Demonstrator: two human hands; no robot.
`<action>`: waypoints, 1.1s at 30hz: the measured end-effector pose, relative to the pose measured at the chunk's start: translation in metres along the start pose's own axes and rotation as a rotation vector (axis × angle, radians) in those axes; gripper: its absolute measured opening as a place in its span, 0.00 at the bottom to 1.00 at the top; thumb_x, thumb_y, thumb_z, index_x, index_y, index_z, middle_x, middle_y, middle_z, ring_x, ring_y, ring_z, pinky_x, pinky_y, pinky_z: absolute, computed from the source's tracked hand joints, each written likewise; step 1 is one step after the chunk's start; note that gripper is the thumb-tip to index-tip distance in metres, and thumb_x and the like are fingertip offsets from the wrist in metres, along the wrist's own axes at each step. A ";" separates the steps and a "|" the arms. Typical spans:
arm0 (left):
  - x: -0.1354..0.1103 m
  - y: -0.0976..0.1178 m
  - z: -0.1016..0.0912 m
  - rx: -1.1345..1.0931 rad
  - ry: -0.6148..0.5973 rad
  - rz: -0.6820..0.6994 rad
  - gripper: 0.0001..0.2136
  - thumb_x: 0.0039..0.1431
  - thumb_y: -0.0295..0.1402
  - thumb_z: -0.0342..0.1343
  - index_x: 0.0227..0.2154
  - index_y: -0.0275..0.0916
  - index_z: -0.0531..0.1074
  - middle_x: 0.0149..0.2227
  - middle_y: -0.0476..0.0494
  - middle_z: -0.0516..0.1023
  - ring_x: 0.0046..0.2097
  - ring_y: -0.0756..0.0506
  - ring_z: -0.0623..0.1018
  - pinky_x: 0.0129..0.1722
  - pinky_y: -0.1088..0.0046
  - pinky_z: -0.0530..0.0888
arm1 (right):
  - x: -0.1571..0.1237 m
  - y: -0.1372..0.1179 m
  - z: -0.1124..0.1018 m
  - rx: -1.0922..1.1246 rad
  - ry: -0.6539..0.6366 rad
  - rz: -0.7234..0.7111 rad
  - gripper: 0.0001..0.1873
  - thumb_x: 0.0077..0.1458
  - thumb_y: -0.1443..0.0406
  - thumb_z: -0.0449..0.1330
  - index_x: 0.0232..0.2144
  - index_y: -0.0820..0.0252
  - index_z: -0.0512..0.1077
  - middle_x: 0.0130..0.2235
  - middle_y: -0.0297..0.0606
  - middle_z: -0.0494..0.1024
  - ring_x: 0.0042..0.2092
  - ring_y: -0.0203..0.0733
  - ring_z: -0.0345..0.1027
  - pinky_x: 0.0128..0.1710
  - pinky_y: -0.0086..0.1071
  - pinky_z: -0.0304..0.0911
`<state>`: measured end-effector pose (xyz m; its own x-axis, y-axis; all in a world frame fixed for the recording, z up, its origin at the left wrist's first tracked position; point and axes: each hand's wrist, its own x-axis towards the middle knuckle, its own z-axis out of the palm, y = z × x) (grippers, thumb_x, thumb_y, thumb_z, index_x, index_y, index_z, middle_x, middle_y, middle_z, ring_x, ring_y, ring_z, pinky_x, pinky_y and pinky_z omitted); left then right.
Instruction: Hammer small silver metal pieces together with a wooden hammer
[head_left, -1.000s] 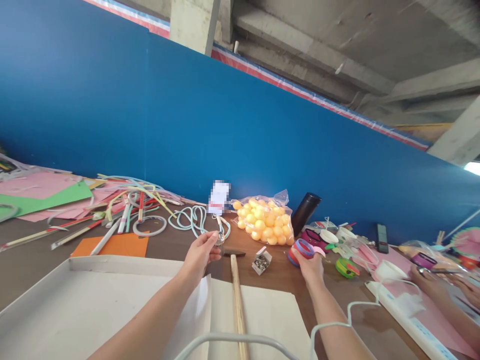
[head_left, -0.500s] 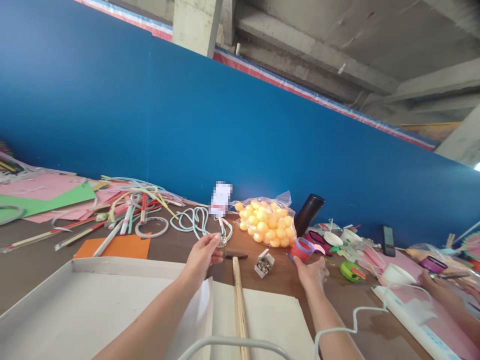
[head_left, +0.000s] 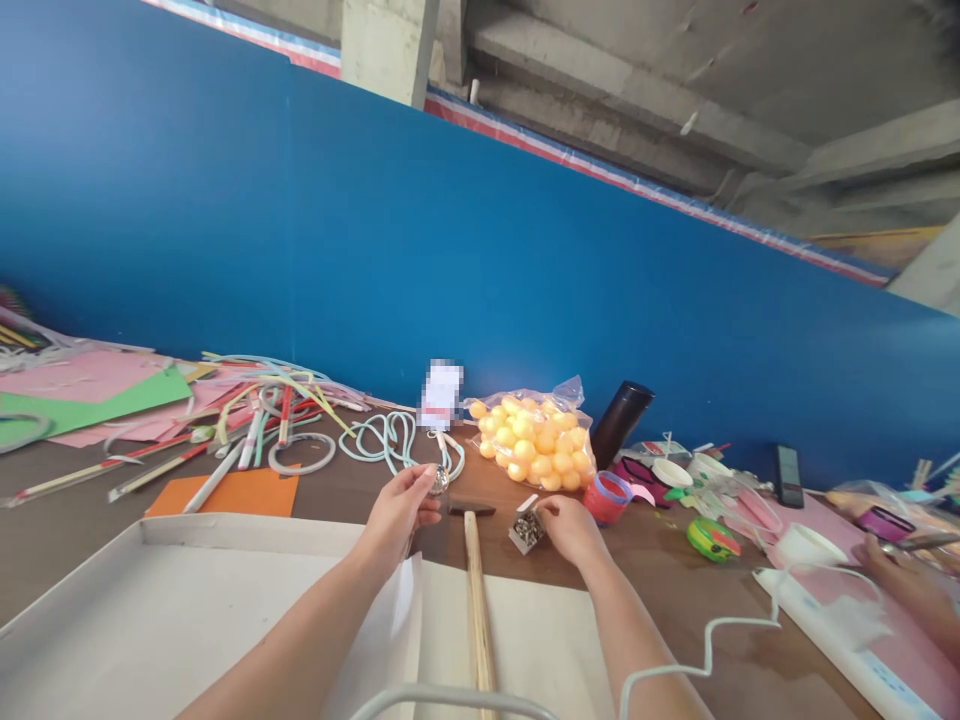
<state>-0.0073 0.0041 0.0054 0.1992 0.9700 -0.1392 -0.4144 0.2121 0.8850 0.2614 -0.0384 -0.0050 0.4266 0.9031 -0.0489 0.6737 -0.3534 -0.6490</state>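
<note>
Left hand [head_left: 394, 515]: thumb and forefinger pressed together around a small, shiny silver round piece [head_left: 439, 481]; the other fingers curl loosely beneath.
Silver piece: at the left hand's fingertips, just left of the hammer's head and in front of the looped pale-blue cord [head_left: 386, 440].
Right hand [head_left: 574, 530]: fingers bent and drawn in, their tips at the right edge of a small white cardboard box [head_left: 526, 533]; whether they pinch anything I cannot tell.
Small box: flap raised, filled with little metallic pieces, on the brown tabletop [head_left: 697, 610] between the hammer and the right hand.
Hammer [head_left: 478, 600]: pale wooden handle pointing toward the person, narrow dark head at the far end; it lies between the two forearms, touched by neither hand.
Under the handle: a cream sheet [head_left: 540, 625], with a shallow white tray [head_left: 247, 527] to its left.
Beyond the right hand: a clear plastic bag of orange-yellow balls [head_left: 534, 440], a red-and-blue round container [head_left: 607, 498] just beside the hand, and a tilted black cylinder [head_left: 621, 425] behind.
Far right: a co-worker's hand [head_left: 900, 572] near a white power strip [head_left: 832, 650], partly cut off by the edge.
</note>
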 end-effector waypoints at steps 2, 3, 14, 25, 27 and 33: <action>0.001 -0.001 0.000 0.012 -0.011 0.004 0.17 0.45 0.43 0.61 0.35 0.37 0.72 0.30 0.49 0.71 0.25 0.55 0.71 0.23 0.79 0.73 | -0.001 0.005 0.005 0.035 -0.064 0.038 0.12 0.59 0.62 0.54 0.44 0.62 0.68 0.44 0.39 0.72 0.39 0.39 0.70 0.38 0.37 0.68; 0.001 -0.001 0.000 0.020 -0.014 0.008 0.17 0.45 0.44 0.61 0.34 0.37 0.72 0.29 0.49 0.71 0.24 0.55 0.71 0.23 0.79 0.73 | -0.003 0.007 0.006 0.058 -0.086 0.056 0.12 0.59 0.62 0.54 0.43 0.63 0.68 0.42 0.38 0.73 0.37 0.37 0.70 0.35 0.35 0.68; 0.003 -0.004 0.001 0.080 -0.007 0.044 0.18 0.44 0.43 0.61 0.36 0.37 0.73 0.29 0.47 0.71 0.25 0.54 0.71 0.23 0.77 0.72 | -0.033 -0.010 -0.001 0.377 -0.243 0.100 0.02 0.46 0.68 0.59 0.27 0.63 0.70 0.21 0.32 0.71 0.21 0.33 0.66 0.19 0.28 0.70; 0.000 -0.002 0.001 0.117 -0.002 0.018 0.18 0.44 0.43 0.61 0.37 0.38 0.72 0.32 0.47 0.72 0.25 0.54 0.71 0.23 0.77 0.73 | -0.038 -0.016 0.002 0.402 -0.324 0.068 0.05 0.48 0.65 0.58 0.29 0.62 0.71 0.19 0.32 0.72 0.22 0.33 0.69 0.19 0.25 0.68; 0.000 -0.002 0.001 0.130 0.001 0.021 0.19 0.45 0.43 0.61 0.38 0.38 0.72 0.31 0.47 0.72 0.26 0.54 0.71 0.24 0.77 0.73 | -0.040 -0.016 0.001 0.391 -0.344 0.042 0.05 0.49 0.65 0.58 0.28 0.62 0.71 0.19 0.32 0.73 0.22 0.33 0.70 0.20 0.25 0.68; -0.001 -0.001 0.002 0.114 0.008 0.024 0.19 0.43 0.43 0.62 0.37 0.37 0.73 0.29 0.47 0.71 0.25 0.53 0.71 0.23 0.77 0.73 | -0.031 -0.009 -0.001 0.300 -0.248 -0.024 0.10 0.51 0.62 0.55 0.25 0.62 0.73 0.21 0.36 0.76 0.20 0.35 0.68 0.17 0.25 0.63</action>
<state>-0.0056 0.0030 0.0058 0.1828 0.9757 -0.1206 -0.3153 0.1744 0.9329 0.2421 -0.0635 0.0031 0.2294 0.9548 -0.1890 0.4596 -0.2774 -0.8437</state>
